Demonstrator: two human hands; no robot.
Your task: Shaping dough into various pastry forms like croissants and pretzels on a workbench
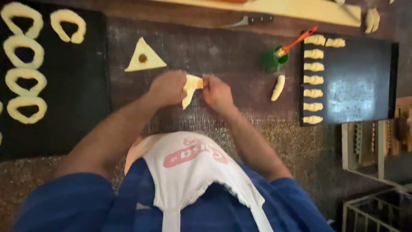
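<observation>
On the dark floured work surface (pixel 231 56) both hands meet near the centre of the view, clamped on one pale yellow piece of dough (pixel 190 89): the left hand (pixel 168 88) pinches its left edge with fingers curled shut, the right hand (pixel 217 93) grips its right edge the same way, and the piece hangs stretched between them with a thin tail drooping down. At 11 o'clock from the hands lies one flat triangle of dough with a dark dab of filling in its middle (pixel 144 57). At 9 o'clock sits a black baking tray (pixel 81 107) carrying five horseshoe-shaped rings of dough (pixel 24 81) in plain sight, with scraps of more at its left edge that cannot be counted. At 3 o'clock a second black baking tray (pixel 356 81) holds eight small rolled dough pieces (pixel 313 80), seven in a column down its left side and one more beside the top one. One further rolled dough piece (pixel 278 87) lies on the surface just left of that tray. At 2 o'clock stands one small green cup (pixel 272 60) with an orange-handled brush (pixel 300 39) leaning in it. At 1 o'clock a black-handled knife (pixel 251 20) lies beside a long pale wooden board (pixel 300 9). The person's white apron (pixel 193 172), at 6 o'clock, bears a red curved printed patch on its chest.
</observation>
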